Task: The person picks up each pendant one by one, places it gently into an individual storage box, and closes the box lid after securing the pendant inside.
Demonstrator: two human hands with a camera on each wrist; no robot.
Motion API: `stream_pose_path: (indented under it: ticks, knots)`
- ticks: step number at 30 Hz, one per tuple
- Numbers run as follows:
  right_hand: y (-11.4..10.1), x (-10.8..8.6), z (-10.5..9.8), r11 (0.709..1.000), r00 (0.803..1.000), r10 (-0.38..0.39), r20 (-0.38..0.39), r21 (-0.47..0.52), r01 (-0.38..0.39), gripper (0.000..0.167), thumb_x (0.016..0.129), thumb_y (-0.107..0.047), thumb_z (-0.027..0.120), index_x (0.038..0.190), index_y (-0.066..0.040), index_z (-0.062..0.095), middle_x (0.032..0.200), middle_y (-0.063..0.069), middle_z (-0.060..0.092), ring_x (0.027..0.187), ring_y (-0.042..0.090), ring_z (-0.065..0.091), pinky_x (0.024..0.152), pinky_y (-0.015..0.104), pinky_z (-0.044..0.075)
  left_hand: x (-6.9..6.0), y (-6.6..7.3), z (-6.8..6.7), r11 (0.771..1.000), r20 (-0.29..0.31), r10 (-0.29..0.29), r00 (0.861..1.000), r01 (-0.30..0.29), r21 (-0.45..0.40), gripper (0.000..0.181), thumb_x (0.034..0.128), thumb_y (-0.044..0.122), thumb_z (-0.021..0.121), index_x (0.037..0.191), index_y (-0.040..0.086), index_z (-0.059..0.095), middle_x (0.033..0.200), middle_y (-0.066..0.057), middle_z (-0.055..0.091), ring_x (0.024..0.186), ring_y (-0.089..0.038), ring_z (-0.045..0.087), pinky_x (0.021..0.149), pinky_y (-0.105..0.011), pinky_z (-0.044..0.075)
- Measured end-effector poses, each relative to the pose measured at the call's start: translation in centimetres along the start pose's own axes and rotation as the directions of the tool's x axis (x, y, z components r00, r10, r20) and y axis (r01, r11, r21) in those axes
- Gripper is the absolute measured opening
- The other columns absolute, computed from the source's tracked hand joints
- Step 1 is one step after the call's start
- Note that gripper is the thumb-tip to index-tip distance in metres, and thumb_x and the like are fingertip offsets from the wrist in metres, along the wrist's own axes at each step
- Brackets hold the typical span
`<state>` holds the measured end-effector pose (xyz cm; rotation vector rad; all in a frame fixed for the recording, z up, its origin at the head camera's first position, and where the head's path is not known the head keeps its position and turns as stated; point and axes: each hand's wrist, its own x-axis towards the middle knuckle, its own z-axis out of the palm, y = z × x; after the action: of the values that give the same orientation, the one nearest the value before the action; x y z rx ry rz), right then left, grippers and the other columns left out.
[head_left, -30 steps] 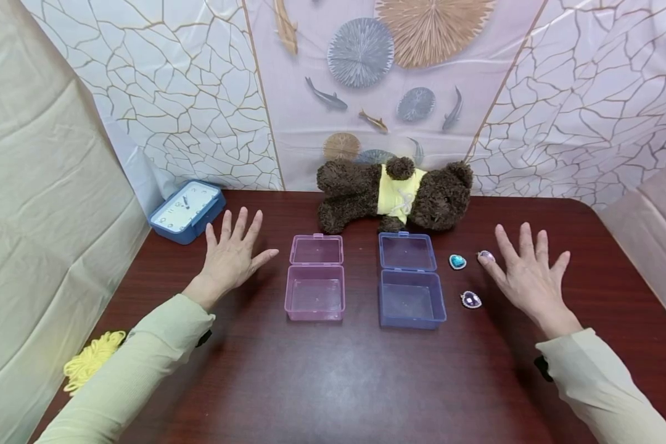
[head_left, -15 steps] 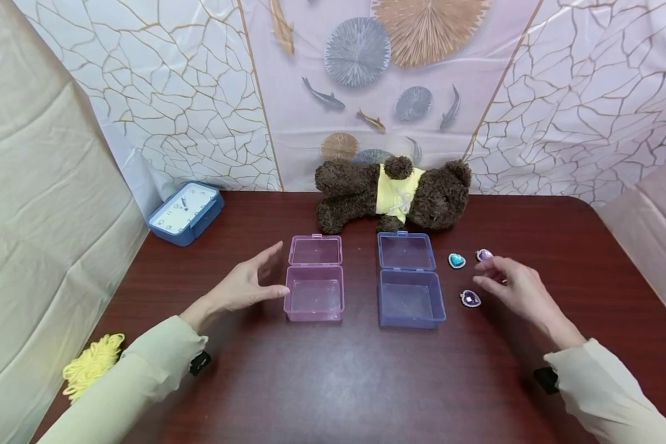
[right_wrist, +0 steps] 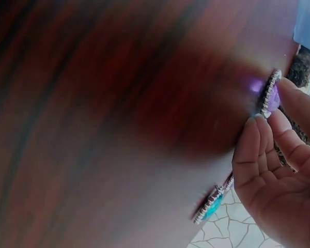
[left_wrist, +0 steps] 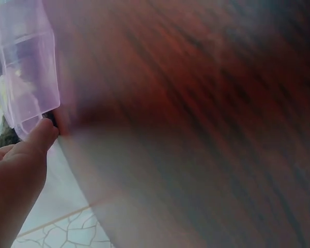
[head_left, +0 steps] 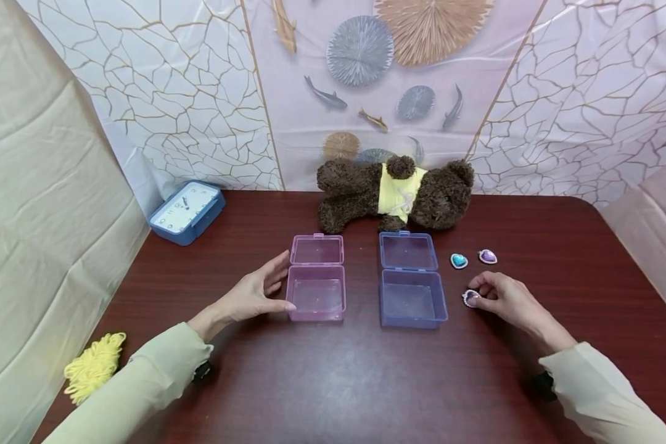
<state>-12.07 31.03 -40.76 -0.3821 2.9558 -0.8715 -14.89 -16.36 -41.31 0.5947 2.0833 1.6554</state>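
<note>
In the head view, my left hand (head_left: 255, 296) is at the left side of a pink clear plastic box (head_left: 316, 295), its thumb at the front corner and its fingers fairly straight. The left wrist view shows a finger close to the box's lid end (left_wrist: 28, 77); contact is hard to tell. My right hand (head_left: 510, 305) pinches a dark purple heart-shaped gem (head_left: 470, 299) rimmed with small clear stones, tilted in the right wrist view between thumb and fingers. Behind it lie a turquoise heart gem (head_left: 459, 261) and a light purple heart gem (head_left: 487, 256).
Left of the right hand stands a blue clear plastic box (head_left: 413, 299), lid raised back like the pink one's. A brown teddy bear (head_left: 441, 197) in yellow lies behind. A blue clock (head_left: 187, 211) and yellow yarn (head_left: 94, 367) are at the left of the dark wooden table (head_left: 333, 382).
Both hands were spread flat above the table. The left moved right to the pink box. The right drew its fingers together, came down, and took hold of the dark purple gem.
</note>
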Motion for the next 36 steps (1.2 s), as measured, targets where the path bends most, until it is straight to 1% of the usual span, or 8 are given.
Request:
stream_pose_path:
  ticks: [13, 19, 23, 26, 29, 31, 33, 36]
  knots:
    - [-0.5, 0.0, 0.0, 0.998, 0.999, 0.045, 0.003, 0.037, -0.045, 0.018, 0.079, -0.012, 0.075, 0.085, -0.007, 0.059, 0.073, -0.001, 0.059, 0.059, -0.003, 0.049, 0.052, 0.019, 0.039, 0.2, -0.5, 0.3, 0.999, 0.013, 0.034, 0.999, -0.034, -0.003, 0.096, 0.0759, 0.003, 0.077, 0.150, 0.002, 0.016, 0.155, -0.015, 0.019, 0.136, -0.034, 0.033, 0.109, -0.044, 0.034]
    - [-0.8, 0.1, -0.5, 0.978, 0.997, 0.064, -0.035, 0.199, -0.055, 0.017, 0.082, -0.001, 0.070, 0.091, 0.003, 0.057, 0.072, 0.001, 0.060, 0.058, -0.001, 0.054, 0.050, 0.018, 0.050, 0.4, -0.6, 0.2, 0.999, 0.014, 0.032, 0.999, -0.032, 0.030, 0.093, 0.0762, 0.004, 0.077, 0.149, 0.000, 0.019, 0.154, -0.017, 0.023, 0.135, -0.034, 0.036, 0.106, -0.040, 0.038]
    - [-2.2, 1.0, -1.0, 0.921, 0.990, 0.040, -0.137, 0.389, 0.016, 0.019, 0.083, 0.006, 0.066, 0.095, 0.011, 0.052, 0.071, -0.005, 0.061, 0.060, -0.001, 0.060, 0.052, 0.019, 0.056, 0.3, -0.7, 0.1, 0.999, 0.009, 0.028, 1.000, -0.029, 0.033, 0.092, 0.0758, 0.003, 0.077, 0.148, -0.001, 0.020, 0.153, -0.018, 0.025, 0.134, -0.034, 0.036, 0.106, -0.038, 0.039]
    - [-4.8, 2.1, -1.1, 0.844, 0.984, 0.041, -0.172, 0.533, 0.058, 0.018, 0.085, 0.006, 0.064, 0.096, 0.010, 0.051, 0.075, -0.011, 0.064, 0.064, 0.001, 0.064, 0.057, 0.020, 0.057, 0.3, -0.7, 0.1, 0.999, 0.009, 0.029, 1.000, -0.030, 0.033, 0.092, 0.0753, 0.003, 0.077, 0.148, -0.002, 0.020, 0.152, -0.019, 0.025, 0.134, -0.035, 0.036, 0.105, -0.036, 0.040]
    - [-8.5, 3.2, -0.6, 0.757, 0.987, 0.028, -0.160, 0.648, 0.084, 0.018, 0.086, 0.006, 0.062, 0.099, 0.010, 0.051, 0.080, -0.011, 0.067, 0.067, 0.004, 0.066, 0.062, 0.021, 0.058, 0.3, -0.7, 0.1, 0.999, 0.007, 0.033, 0.999, -0.033, 0.039, 0.093, 0.0748, 0.004, 0.078, 0.148, -0.002, 0.021, 0.152, -0.020, 0.026, 0.134, -0.035, 0.037, 0.104, -0.035, 0.041]
    - [-11.0, 4.0, 0.4, 0.728, 0.989, 0.002, -0.145, 0.679, 0.098, 0.018, 0.085, 0.008, 0.061, 0.101, 0.011, 0.053, 0.081, -0.010, 0.068, 0.068, 0.005, 0.066, 0.064, 0.024, 0.059, 0.4, -0.7, 0.1, 0.998, 0.005, 0.037, 0.999, -0.037, 0.049, 0.092, 0.0744, 0.005, 0.078, 0.147, -0.002, 0.022, 0.151, -0.020, 0.028, 0.133, -0.035, 0.038, 0.104, -0.035, 0.042]
    - [-13.6, 4.8, 1.9, 0.707, 0.993, -0.036, -0.109, 0.700, 0.102, 0.021, 0.085, 0.008, 0.061, 0.104, 0.014, 0.053, 0.084, 0.000, 0.070, 0.069, 0.008, 0.067, 0.066, 0.028, 0.060, 0.4, -0.7, 0.1, 0.997, 0.001, 0.040, 0.999, -0.040, 0.060, 0.092, 0.0740, 0.005, 0.079, 0.147, -0.002, 0.023, 0.150, -0.020, 0.029, 0.132, -0.035, 0.039, 0.103, -0.035, 0.042]
    - [-16.9, 5.8, 4.5, 0.714, 0.995, -0.092, -0.032, 0.695, 0.088, 0.024, 0.084, 0.006, 0.063, 0.105, 0.013, 0.056, 0.088, 0.016, 0.068, 0.071, 0.017, 0.068, 0.067, 0.032, 0.060, 0.4, -0.8, 0.1, 0.997, -0.005, 0.044, 0.999, -0.043, 0.071, 0.092, 0.0736, 0.006, 0.079, 0.147, -0.002, 0.024, 0.149, -0.019, 0.031, 0.131, -0.035, 0.041, 0.102, -0.035, 0.043]
